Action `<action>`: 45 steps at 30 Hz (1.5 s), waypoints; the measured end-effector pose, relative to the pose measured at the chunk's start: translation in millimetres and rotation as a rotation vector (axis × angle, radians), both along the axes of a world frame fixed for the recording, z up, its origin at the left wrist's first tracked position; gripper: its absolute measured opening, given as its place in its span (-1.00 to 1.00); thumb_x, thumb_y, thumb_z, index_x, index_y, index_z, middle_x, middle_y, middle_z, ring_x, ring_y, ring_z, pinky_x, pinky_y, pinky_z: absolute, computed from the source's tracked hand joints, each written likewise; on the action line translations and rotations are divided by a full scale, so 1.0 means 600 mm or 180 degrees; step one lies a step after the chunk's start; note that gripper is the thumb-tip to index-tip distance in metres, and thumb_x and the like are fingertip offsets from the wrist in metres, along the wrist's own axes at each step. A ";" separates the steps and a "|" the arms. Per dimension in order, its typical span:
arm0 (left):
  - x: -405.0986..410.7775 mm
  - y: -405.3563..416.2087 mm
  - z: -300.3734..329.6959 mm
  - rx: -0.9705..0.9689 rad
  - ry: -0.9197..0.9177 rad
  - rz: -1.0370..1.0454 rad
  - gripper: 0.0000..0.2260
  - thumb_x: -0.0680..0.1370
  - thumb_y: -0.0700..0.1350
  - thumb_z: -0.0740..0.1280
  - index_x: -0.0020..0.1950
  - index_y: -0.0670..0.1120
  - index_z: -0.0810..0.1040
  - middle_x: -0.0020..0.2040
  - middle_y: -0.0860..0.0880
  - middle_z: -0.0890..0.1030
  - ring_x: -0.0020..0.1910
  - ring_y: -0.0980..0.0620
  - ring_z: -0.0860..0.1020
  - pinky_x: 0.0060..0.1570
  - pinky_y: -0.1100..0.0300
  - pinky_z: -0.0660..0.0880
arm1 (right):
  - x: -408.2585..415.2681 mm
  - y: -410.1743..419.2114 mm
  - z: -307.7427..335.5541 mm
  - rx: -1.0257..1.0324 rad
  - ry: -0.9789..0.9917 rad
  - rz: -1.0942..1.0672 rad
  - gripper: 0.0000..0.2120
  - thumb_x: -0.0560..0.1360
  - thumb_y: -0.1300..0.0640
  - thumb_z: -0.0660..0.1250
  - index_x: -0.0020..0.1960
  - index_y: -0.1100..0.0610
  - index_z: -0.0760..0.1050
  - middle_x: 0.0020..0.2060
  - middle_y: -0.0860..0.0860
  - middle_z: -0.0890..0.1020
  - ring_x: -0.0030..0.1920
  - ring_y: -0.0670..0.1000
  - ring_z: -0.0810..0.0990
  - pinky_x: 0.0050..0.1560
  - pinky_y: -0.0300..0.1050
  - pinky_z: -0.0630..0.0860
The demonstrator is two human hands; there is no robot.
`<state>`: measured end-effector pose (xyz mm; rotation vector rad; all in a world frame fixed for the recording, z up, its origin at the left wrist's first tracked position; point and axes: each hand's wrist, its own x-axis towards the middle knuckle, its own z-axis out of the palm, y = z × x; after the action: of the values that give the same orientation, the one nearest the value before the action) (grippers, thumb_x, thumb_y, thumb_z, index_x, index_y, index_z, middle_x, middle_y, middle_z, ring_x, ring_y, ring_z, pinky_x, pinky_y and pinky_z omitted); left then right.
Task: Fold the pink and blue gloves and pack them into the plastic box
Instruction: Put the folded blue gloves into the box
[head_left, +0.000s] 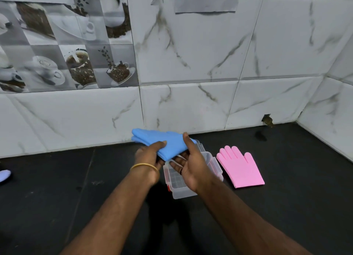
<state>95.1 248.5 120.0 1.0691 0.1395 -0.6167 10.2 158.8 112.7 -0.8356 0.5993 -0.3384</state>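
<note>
The blue gloves (166,143) are lifted above the black counter, their fingers pointing left toward the wall. My left hand (150,158) pinches their lower left edge with thumb on top. My right hand (191,166) holds the right side, thumb over the top and fingers spread underneath. Directly below my hands sits the clear plastic box (179,186), open, with red latches and its lid (214,165) hanging to the right. The pink gloves (240,168) lie flat on the counter just right of the box, fingers pointing away from me.
White marble-look wall tiles (191,105) rise close behind the box, and a side wall (328,125) closes the right corner. A pale blue object (4,175) pokes in at the far left edge of the black counter (76,178).
</note>
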 end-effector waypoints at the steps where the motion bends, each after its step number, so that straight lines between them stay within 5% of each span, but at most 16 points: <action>1: -0.011 -0.010 -0.005 -0.0069 0.0051 -0.0036 -0.64 0.39 -0.29 0.48 0.16 -0.19 0.55 0.03 -0.18 0.69 -0.11 -0.08 0.68 -0.34 0.16 0.62 | 0.001 -0.008 0.004 0.0047 -0.0040 -0.0147 -0.61 0.47 -0.13 0.41 0.20 0.08 0.58 0.05 0.10 0.70 0.00 0.07 0.71 -0.08 -0.05 0.63; 3: -0.028 -0.025 -0.018 -0.0182 0.0142 -0.0100 -0.60 0.38 -0.30 0.49 0.20 -0.19 0.53 0.04 -0.18 0.68 -0.08 -0.11 0.69 -0.33 0.14 0.62 | -0.002 -0.025 0.008 0.0094 0.0001 -0.0373 -0.74 0.48 0.06 0.44 0.14 0.12 0.59 -0.03 0.11 0.72 -0.08 0.08 0.72 -0.14 -0.05 0.65; 8: -0.055 -0.043 -0.044 -0.0170 0.0125 -0.0453 -0.57 0.36 -0.26 0.54 0.18 -0.20 0.53 -0.08 -0.16 0.72 -0.12 -0.12 0.71 -0.28 0.12 0.63 | -0.009 -0.056 0.001 0.0066 0.0325 -0.0721 -0.71 0.50 0.28 0.39 0.21 0.26 0.50 0.03 0.22 0.68 0.00 0.21 0.69 -0.09 0.07 0.67; 11: -0.068 -0.053 -0.059 -0.0025 0.0061 -0.0647 -0.57 0.37 0.01 0.53 0.16 -0.13 0.56 -0.16 -0.08 0.73 -0.25 -0.01 0.69 -0.33 0.17 0.58 | -0.010 -0.076 0.007 0.0044 0.0535 -0.0793 -0.79 0.50 0.30 0.37 0.13 0.26 0.52 -0.04 0.22 0.69 -0.08 0.21 0.69 -0.07 0.12 0.66; 15: -0.087 -0.065 -0.093 -0.0449 0.0983 -0.0685 -0.35 0.46 0.43 0.14 0.10 -0.13 0.54 -0.15 -0.12 0.72 -0.29 -0.09 0.63 -0.27 0.12 0.52 | 0.000 -0.101 0.032 -0.0124 0.0533 -0.0911 -0.88 0.48 0.31 0.38 0.00 0.20 0.52 -0.03 0.22 0.67 -0.04 0.23 0.67 0.03 0.17 0.63; 22: -0.107 -0.141 -0.075 -0.0699 0.1202 -0.1356 -0.24 0.52 0.40 -0.05 0.36 -0.18 0.45 0.22 -0.22 0.59 0.06 -0.19 0.60 -0.02 -0.04 0.54 | 0.031 -0.111 0.112 0.0033 0.0089 -0.0333 -0.70 0.47 0.30 0.37 0.19 0.32 0.51 0.10 0.28 0.65 0.11 0.27 0.64 0.11 0.18 0.60; 25: -0.074 -0.150 -0.049 -0.1281 0.1240 -0.1260 -0.20 0.45 0.45 0.04 0.33 -0.20 0.47 0.32 -0.25 0.52 0.19 -0.26 0.55 0.08 -0.17 0.51 | 0.021 -0.138 0.118 0.0104 0.0022 0.0043 -0.69 0.47 0.29 0.34 0.21 0.31 0.52 0.06 0.26 0.68 0.00 0.24 0.67 0.04 0.13 0.63; 29: -0.012 -0.114 -0.032 -0.2026 0.0784 -0.1358 -0.44 0.41 0.24 0.27 0.23 -0.12 0.59 0.33 -0.22 0.52 0.35 -0.33 0.43 0.25 -0.39 0.33 | -0.009 -0.180 0.079 -0.0042 0.0393 0.0193 -0.62 0.45 0.30 0.34 0.27 0.29 0.50 0.16 0.26 0.64 0.10 0.26 0.63 0.22 0.22 0.53; 34: 0.018 -0.077 -0.069 -0.1644 0.0853 -0.1305 -0.12 0.10 0.52 0.29 0.20 -0.04 0.63 0.23 -0.24 0.60 0.23 -0.32 0.54 0.12 -0.42 0.41 | -0.033 -0.200 0.022 -0.0359 0.0897 0.0302 -0.67 0.47 0.36 0.32 0.23 0.33 0.53 0.13 0.25 0.66 0.14 0.25 0.64 0.19 0.15 0.56; 38: 0.005 -0.064 -0.103 -0.1514 0.0883 -0.1523 -0.33 0.27 0.42 0.35 0.16 -0.02 0.65 0.21 -0.22 0.61 0.21 -0.28 0.56 0.19 -0.40 0.37 | -0.044 -0.207 -0.013 -0.0560 0.1167 0.0476 -0.70 0.47 0.38 0.30 0.19 0.35 0.54 0.10 0.23 0.67 0.08 0.21 0.66 0.07 0.04 0.61; 41: -0.011 -0.064 -0.124 -0.1217 0.0869 -0.1522 -0.54 0.37 0.23 0.37 0.07 -0.07 0.69 0.12 -0.22 0.65 0.05 -0.27 0.63 0.13 -0.33 0.45 | -0.046 -0.210 -0.037 -0.1299 0.1505 0.0494 -0.70 0.47 0.30 0.33 0.20 0.31 0.53 0.12 0.22 0.66 -0.01 0.14 0.66 -0.11 -0.04 0.61; 45: -0.027 -0.077 -0.134 -0.0660 0.0741 -0.1232 -0.60 0.35 0.04 0.36 0.12 -0.13 0.63 0.01 -0.21 0.67 -0.07 -0.21 0.64 -0.06 -0.15 0.58 | -0.045 -0.213 -0.062 -0.3023 0.2208 0.0518 -0.52 0.45 0.12 0.41 0.34 0.17 0.43 0.20 0.09 0.56 0.17 0.07 0.54 0.19 -0.04 0.49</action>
<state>78.9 202.5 39.3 0.8247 0.0682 -1.0823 -16.8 31.1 75.5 -1.9462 1.0226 -0.1617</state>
